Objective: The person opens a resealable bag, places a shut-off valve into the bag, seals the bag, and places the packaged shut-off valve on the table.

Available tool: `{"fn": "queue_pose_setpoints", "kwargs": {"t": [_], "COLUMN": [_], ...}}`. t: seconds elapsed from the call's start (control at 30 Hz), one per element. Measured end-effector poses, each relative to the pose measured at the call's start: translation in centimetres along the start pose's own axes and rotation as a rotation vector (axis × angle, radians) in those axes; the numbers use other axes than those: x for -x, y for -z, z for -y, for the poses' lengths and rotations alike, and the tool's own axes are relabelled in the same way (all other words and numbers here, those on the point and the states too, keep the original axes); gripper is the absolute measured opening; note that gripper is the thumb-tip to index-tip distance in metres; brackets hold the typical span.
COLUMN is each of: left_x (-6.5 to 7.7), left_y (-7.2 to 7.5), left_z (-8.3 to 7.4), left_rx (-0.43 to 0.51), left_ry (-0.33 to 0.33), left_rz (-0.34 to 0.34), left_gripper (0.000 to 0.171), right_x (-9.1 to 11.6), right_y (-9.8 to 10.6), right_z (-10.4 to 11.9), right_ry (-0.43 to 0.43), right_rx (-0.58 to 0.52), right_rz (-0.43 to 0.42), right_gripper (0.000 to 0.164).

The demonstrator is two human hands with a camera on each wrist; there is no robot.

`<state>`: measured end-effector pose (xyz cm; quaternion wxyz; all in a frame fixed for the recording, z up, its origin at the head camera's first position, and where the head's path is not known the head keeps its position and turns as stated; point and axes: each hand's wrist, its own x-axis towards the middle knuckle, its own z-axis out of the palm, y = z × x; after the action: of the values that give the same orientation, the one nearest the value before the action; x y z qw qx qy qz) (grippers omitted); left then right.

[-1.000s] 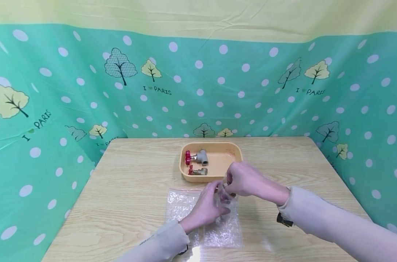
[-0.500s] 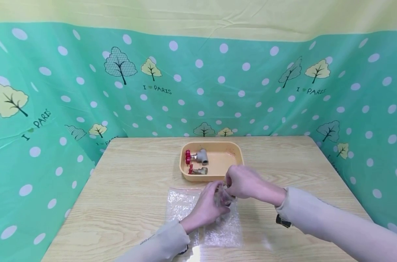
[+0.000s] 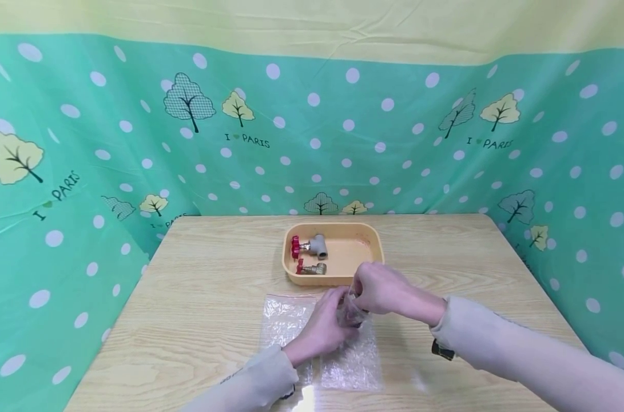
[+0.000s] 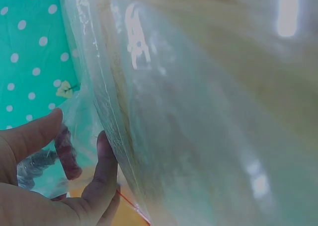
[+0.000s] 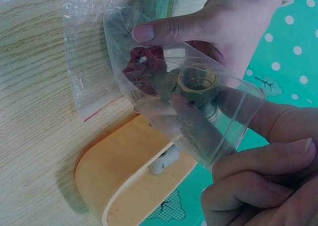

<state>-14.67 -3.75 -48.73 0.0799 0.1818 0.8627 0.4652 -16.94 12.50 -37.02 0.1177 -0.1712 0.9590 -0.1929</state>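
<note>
A brass valve (image 5: 198, 84) with a red handwheel (image 5: 143, 69) is inside a clear zip bag (image 5: 243, 119). My left hand (image 3: 322, 327) holds this bag from its left side, thumb on one face and fingers on the other, around the handwheel end. At the bag's mouth, my right hand (image 3: 386, 290) reaches in with thumb and index finger and pinches the brass end of the valve; its other fingers are curled outside. In the left wrist view the handwheel (image 4: 67, 154) shows through the plastic between thumb and fingers.
Just behind the hands stands a yellow tray (image 3: 282, 257) holding a grey tee-shaped valve (image 3: 318, 246) and a brass valve (image 3: 314, 269), both red-handled. More clear zip bags (image 3: 286, 315) lie flat on the wooden table (image 3: 188, 320) under the hands. A dotted green curtain (image 3: 312, 143) surrounds the table.
My right hand has moved slightly downward, and the brass end has sunk deeper into the bag. My left hand stays in nearly the same place.
</note>
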Motion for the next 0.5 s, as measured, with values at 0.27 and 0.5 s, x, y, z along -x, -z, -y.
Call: {"fn": "queue_pose_setpoints", "kwargs": {"t": [0.27, 0.5], "left_x": [-0.25, -0.45], "left_y": [-0.04, -0.14], "left_z": [0.05, 0.09], "left_rx": [-0.007, -0.027], "left_ry": [-0.016, -0.034], "left_rz": [-0.009, -0.013], "left_gripper": [0.081, 0.075], "right_x": [-0.27, -0.54], "right_y": [-0.15, -0.43], "right_z": [-0.04, -0.21], "right_ry": [-0.012, 0.006], "right_rx": [0.015, 0.027], "right_rz": [0.006, 0.007], "right_gripper": [0.039, 0.044]}}
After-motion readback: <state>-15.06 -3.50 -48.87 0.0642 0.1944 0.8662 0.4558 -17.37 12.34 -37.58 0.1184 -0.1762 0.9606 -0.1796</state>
